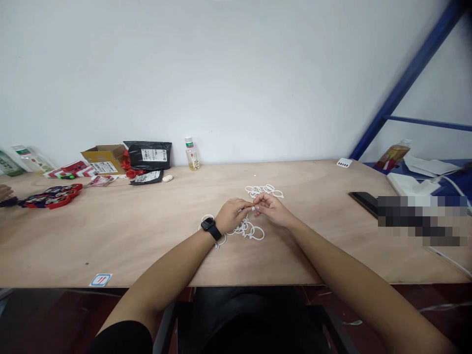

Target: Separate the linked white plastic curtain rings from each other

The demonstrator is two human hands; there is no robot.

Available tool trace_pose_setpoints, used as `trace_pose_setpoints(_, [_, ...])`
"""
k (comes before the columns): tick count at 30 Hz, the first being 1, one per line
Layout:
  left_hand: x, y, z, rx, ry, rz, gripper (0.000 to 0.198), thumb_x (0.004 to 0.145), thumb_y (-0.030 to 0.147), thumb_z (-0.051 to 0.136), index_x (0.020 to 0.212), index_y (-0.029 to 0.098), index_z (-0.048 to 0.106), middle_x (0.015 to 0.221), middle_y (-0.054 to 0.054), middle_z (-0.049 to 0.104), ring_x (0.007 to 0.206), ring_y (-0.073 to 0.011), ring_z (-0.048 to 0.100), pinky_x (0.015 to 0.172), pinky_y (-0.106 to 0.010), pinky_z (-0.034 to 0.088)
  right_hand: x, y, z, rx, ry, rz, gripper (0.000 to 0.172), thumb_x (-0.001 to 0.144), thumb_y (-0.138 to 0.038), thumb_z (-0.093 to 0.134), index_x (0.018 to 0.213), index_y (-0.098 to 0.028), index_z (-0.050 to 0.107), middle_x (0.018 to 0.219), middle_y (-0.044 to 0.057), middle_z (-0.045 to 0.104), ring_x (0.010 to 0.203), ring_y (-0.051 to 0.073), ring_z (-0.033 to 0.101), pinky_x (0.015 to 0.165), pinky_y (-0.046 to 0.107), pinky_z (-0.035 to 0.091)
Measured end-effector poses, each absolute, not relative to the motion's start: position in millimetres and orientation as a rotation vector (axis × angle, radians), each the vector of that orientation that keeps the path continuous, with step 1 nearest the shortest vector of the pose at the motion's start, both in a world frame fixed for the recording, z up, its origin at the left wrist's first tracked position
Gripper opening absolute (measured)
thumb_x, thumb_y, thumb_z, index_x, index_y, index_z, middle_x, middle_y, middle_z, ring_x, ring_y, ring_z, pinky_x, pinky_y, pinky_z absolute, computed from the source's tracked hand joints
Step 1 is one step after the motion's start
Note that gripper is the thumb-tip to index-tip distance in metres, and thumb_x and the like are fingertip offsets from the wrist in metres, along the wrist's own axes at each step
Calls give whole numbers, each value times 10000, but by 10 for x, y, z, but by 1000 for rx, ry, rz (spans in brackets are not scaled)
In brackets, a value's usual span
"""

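Note:
Both hands meet over the wooden table, fingertips pinched around a small white piece [252,209] that looks like part of a white plastic ring. My left hand [231,215], with a black watch on its wrist, grips it from the left. From the right, the fingers of my right hand [272,208] close on the same piece; most of it is hidden by the fingers. A loose pile of white plastic rings [254,232] with small tabs lies just below the hands, partly under the left one. Beyond the fingers lies another group of white rings [271,189].
A drink bottle [193,156], black parcel bags [150,155] and an opened cardboard box [106,160] stand along the wall. A phone [363,202] lies right, near a white power strip [409,188]. Another person's hand [5,191] shows at far left, near red-and-blue items [55,195].

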State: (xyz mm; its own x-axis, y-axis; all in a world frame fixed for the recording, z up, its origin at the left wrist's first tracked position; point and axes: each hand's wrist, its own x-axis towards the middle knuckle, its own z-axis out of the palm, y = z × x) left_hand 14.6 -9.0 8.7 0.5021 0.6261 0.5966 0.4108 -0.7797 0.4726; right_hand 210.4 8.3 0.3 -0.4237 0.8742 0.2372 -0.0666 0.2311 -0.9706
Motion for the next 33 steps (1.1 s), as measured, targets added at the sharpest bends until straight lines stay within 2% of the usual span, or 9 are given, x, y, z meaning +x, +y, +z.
trace_pose_setpoints(7, [157, -84, 84, 2396, 975, 1215, 195, 931, 308, 511, 939, 207, 678, 858, -40, 708, 797, -166, 623, 794, -326, 465, 2096, 60, 30, -767, -1646, 1332, 275, 745, -381, 716, 906, -198, 589, 830, 6, 561, 688, 118, 568, 586, 262, 531])
trace_pose_setpoints(13, [143, -79, 65, 2382, 1185, 1382, 118, 881, 306, 585, 891, 215, 661, 921, -34, 698, 915, -188, 611, 869, -366, 438, 2065, 36, 27, -793, -1669, 1318, 309, 790, -400, 670, 1020, -202, 613, 837, 6, 561, 620, 103, 563, 557, 261, 531])
trace_pose_setpoints(17, [136, -89, 71, 2417, 1215, 1370, 106, 873, 284, 584, 888, 231, 675, 959, -29, 700, 952, -183, 612, 902, -380, 419, 2050, 30, 3, -836, -1651, 1304, 320, 819, -413, 638, 1063, -210, 602, 880, 4, 573, 547, 75, 557, 562, 265, 531])
trace_pose_setpoints(22, [139, -100, 75, 2464, 1244, 1312, 132, 858, 321, 620, 938, 257, 702, 996, -17, 713, 975, -182, 614, 925, -394, 389, 2037, 42, -27, -815, -1602, 1299, 335, 799, -427, 661, 1038, -200, 602, 813, -11, 568, 533, 74, 538, 554, 264, 531])
trace_pose_setpoints(27, [139, -97, 73, 2449, 1306, 1290, 147, 879, 356, 605, 863, 262, 718, 1016, -13, 722, 987, -177, 613, 963, -415, 361, 2018, 38, -28, -801, -1604, 1297, 319, 775, -436, 687, 944, -179, 602, 671, -35, 554, 508, 81, 527, 508, 240, 498])
trace_pose_setpoints(33, [133, -87, 71, 2468, 1194, 1278, 141, 876, 335, 600, 881, 250, 713, 1023, -22, 723, 983, -181, 617, 950, -412, 390, 2013, 38, -9, -837, -1599, 1274, 325, 735, -450, 722, 861, -175, 603, 616, -37, 564, 484, 87, 520, 491, 238, 481])
